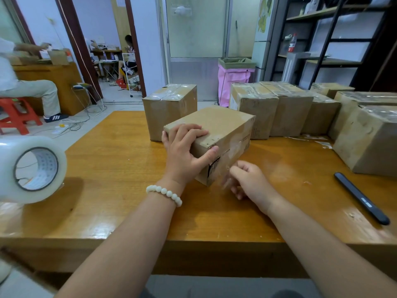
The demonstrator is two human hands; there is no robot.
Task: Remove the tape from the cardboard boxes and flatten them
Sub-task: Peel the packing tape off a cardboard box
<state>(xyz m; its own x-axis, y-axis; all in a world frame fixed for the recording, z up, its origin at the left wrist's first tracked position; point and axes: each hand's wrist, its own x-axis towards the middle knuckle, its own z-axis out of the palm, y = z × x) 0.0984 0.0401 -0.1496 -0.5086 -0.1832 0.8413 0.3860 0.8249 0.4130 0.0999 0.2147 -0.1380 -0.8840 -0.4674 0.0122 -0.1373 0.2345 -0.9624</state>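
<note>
Clasping the near left corner of a cardboard box [223, 123], the left hand [184, 151] lays its fingers over the top edge and sets its thumb against the near end face. A white bead bracelet [164, 193] circles that wrist. The box rests on a wooden table [120, 160], turned at an angle so that one bottom corner points toward the person.

Just right of the grip, the right hand [249, 181] sits low against the same end face with its fingers curled. They are blurred, so I cannot tell whether they pinch anything. Clear tape [234, 147] shines across that face, next to a dark printed label.

Directly beyond the grip stands a taped box [169, 108], upright and close behind the held one. Farther right of the grip, a row of taped boxes [285, 108] stands side by side along the far edge, and a larger box [369, 143] sits nearer on the right edge of the table. Scraps of tape [324, 144] lie on the wood in front of that row.

Well right of the grip and nearer the person, a black pen-shaped tool [362, 197] lies flat on the table. Far left of the grip, a big roll of clear tape [32, 168] rests at the table's corner.
</note>
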